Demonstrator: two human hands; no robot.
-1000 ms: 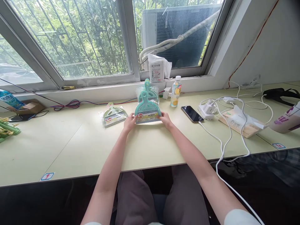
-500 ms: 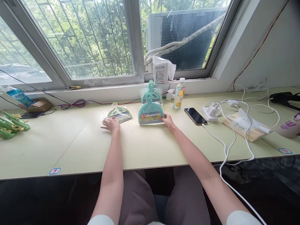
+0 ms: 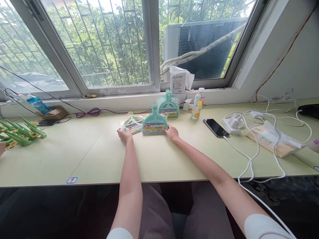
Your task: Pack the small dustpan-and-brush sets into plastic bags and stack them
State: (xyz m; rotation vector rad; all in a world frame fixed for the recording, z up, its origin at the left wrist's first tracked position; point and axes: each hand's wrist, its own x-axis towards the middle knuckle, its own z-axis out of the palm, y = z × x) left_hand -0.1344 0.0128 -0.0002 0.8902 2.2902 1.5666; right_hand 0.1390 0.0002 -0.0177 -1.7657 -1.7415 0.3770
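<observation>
A turquoise toy-sized dustpan and brush set [image 3: 155, 121], in clear wrap with a printed label, is tilted up on the table. My right hand [image 3: 172, 133] grips its lower right corner. Just left of it, a paler green wrapped dustpan set [image 3: 133, 124] lies low on the table, partly covered by the turquoise one. My left hand [image 3: 125, 135] has its fingers closed on that set's left edge; the fingertips are partly hidden. Behind, more turquoise dustpan sets [image 3: 168, 107] stand stacked together near the window ledge.
A drink bottle [image 3: 197, 104], a phone [image 3: 215, 128], a power strip [image 3: 233, 124] and a tissue pack [image 3: 274, 141] with looping white cables are at right. Green plastic pieces [image 3: 22, 132], a blue bottle [image 3: 38, 104] and bundled wires [image 3: 88, 113] lie at left.
My right hand has moved the turquoise dustpan set left, away from the stack and against the paler set. My left hand's fingers have drawn in at the paler set's edge. The view has shifted left.
</observation>
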